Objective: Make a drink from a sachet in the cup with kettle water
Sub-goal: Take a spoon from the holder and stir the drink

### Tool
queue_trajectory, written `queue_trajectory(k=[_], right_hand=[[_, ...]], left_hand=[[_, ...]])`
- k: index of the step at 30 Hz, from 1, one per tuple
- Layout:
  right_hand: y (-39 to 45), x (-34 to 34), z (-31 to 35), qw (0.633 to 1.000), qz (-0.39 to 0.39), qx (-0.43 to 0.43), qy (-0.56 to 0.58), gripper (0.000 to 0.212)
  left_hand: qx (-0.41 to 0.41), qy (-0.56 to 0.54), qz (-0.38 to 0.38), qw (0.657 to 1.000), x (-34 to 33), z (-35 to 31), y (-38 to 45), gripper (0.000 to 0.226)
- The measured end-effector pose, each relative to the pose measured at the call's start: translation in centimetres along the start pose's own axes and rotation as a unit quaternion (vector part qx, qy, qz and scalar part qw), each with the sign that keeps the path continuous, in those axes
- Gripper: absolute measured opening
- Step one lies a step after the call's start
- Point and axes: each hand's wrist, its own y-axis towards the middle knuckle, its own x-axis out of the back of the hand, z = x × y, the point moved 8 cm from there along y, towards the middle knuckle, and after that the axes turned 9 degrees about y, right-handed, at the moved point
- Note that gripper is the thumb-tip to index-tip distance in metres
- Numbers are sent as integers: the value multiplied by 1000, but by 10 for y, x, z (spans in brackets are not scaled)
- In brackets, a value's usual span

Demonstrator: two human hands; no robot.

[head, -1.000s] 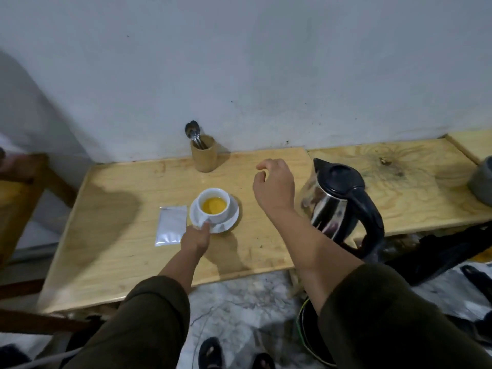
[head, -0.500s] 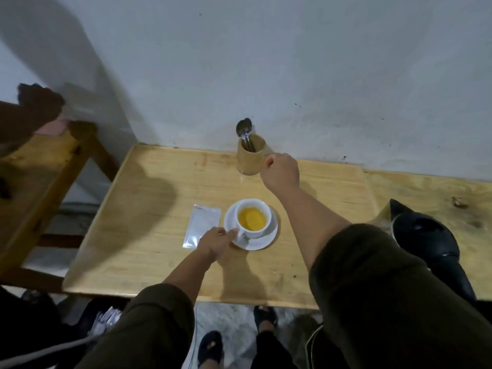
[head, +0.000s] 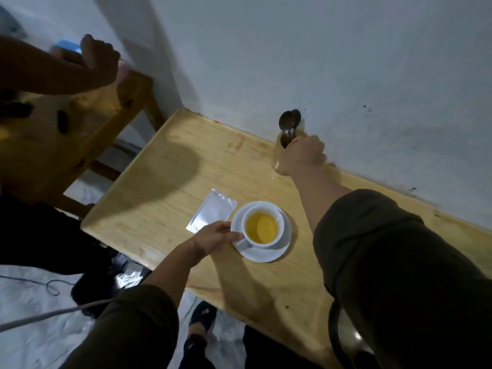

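Left hand (head: pixel 216 237) holds cup (head: pixel 262 227); right hand (head: pixel 304 153) grips spoon (head: pixel 288 123).

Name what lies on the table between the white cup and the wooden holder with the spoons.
Nothing: in the head view, bare wooden table separates the cup from the spoon holder.

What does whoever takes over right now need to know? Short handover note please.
Left hand: grip on the cup handle, steadying it on the saucer.
Right hand: at the wooden holder by the wall, closing on a spoon.
Sachet: flat on the table, left of the saucer.
Done: yellow drink is in the cup.
Left: probably pull the spoon and stir.
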Motion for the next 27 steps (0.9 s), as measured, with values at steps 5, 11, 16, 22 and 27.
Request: queue_trajectory(k=[5, 11, 16, 22, 27], right_hand=[[23, -14, 0, 999, 8, -1, -32, 32], [38, -20, 1, 999, -8, -31, -12, 26], [37, -15, 4, 1000, -12, -21, -10, 26], [25, 10, 17, 986, -28, 24, 161, 13], [-9, 67, 35, 969, -121, 44, 213, 18]], left_hand=[[9, -55, -2, 998, -1, 7, 3, 20], [18, -70, 3, 997, -1, 9, 5, 55], [14, -74, 10, 997, -3, 6, 3, 60], [14, -55, 6, 998, -1, 11, 4, 36], [-4, -22, 29, 999, -5, 3, 1, 10]])
